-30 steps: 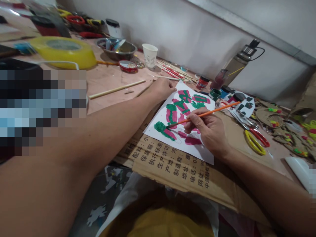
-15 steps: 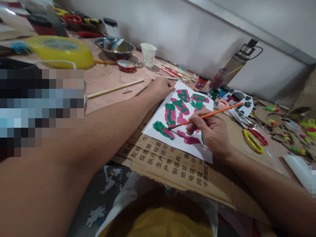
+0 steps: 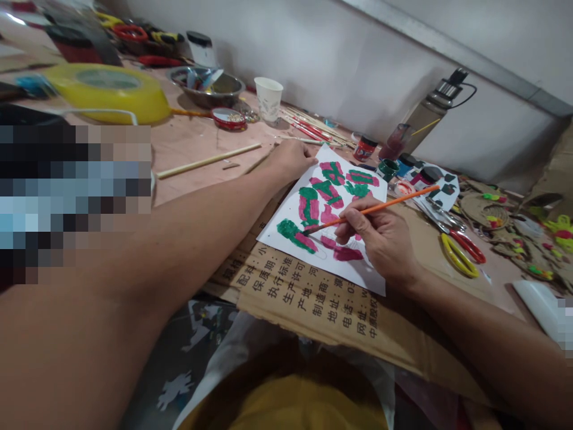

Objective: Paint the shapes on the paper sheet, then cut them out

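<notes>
White paper [image 3: 373, 276] with pink and green painted shapes lies on a piece of brown cardboard [image 3: 304, 304]. My right hand [image 3: 380, 236] pinches an orange-handled paintbrush [image 3: 394, 202] over the paper. The dark brush tip touches, or is just above, the green and pink shape at the lower left of the sheet. At the upper left edge of the paper rests my left hand [image 3: 293, 158], its fingers curled downward and partly hidden, so whether they grip the edge cannot be made out.
Right of the paper are open paint jars [image 3: 387, 169], scissors [image 3: 461, 251] and woven pieces [image 3: 486, 209]. Behind stand a paper cup [image 3: 268, 98], a metal bowl [image 3: 208, 86] and a bottle [image 3: 430, 110]. Yellow tape [image 3: 110, 89] and a wooden stick [image 3: 209, 161] lie left.
My right hand and the brush have shifted very slightly to the left. My left hand stays at the paper's edge.
</notes>
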{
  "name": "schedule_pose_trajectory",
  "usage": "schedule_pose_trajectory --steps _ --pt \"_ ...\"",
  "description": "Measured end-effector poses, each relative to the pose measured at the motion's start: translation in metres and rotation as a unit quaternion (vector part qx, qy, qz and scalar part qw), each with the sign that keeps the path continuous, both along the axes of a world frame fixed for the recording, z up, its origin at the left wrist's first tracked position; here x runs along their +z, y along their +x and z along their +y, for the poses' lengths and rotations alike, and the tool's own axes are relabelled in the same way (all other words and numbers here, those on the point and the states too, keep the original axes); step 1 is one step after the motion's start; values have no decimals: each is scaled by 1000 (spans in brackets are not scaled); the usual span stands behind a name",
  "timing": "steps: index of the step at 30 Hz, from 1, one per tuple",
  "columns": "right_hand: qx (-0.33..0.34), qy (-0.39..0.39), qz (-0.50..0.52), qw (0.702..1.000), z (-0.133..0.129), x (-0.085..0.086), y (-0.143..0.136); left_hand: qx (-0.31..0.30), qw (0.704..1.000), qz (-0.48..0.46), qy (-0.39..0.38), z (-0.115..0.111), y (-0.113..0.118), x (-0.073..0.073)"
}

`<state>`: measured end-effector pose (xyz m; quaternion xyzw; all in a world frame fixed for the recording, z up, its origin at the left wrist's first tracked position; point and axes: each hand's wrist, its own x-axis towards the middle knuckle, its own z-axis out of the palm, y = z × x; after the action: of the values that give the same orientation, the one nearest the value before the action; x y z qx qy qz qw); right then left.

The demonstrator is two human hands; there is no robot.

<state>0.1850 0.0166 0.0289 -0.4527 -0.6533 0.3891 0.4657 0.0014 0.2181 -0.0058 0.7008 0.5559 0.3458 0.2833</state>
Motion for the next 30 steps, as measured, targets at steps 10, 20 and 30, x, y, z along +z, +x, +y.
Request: schedule_pose_trajectory --steps 10,20,30 --pt "-16 -7 -14 1000 -5 0 4 3 998 59 27 0 0 -1" --pt "-29 -11 -39 999 -15 6 6 3 997 65 37 1 0 -2" --pt "-48 -16 -26 998 -23 6 10 4 998 62 24 -6 -1 4"
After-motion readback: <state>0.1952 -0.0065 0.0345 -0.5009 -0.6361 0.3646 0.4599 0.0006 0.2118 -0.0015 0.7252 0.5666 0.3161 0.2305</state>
